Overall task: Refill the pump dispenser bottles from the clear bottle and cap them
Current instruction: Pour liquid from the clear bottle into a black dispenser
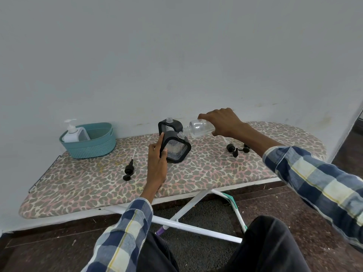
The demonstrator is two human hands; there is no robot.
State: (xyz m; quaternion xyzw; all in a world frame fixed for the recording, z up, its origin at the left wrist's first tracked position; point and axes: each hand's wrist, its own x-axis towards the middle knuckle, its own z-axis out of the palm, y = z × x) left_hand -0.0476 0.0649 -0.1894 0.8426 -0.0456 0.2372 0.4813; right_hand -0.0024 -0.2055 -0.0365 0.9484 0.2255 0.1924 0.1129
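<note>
Pouring step: the clear bottle is tipped toward the open neck of the near dispenser.

From left to right: a teal basket (88, 143) holding a white pump bottle (71, 132) stands at the far left of the ironing board (78, 185); a loose black pump head (128, 170) lies on the cover; the left hand (157, 163) grips the side of the near dispenser bottle (176, 150), steadying it, with a second uncapped dispenser bottle (170, 127) just behind; the right hand (220, 122) holds the clear bottle (198, 127) tilted, mouth just above the near neck; more pump heads (236, 149) lie further right. Judged next: keep mouth and neck aligned, then fit a pump head.
</note>
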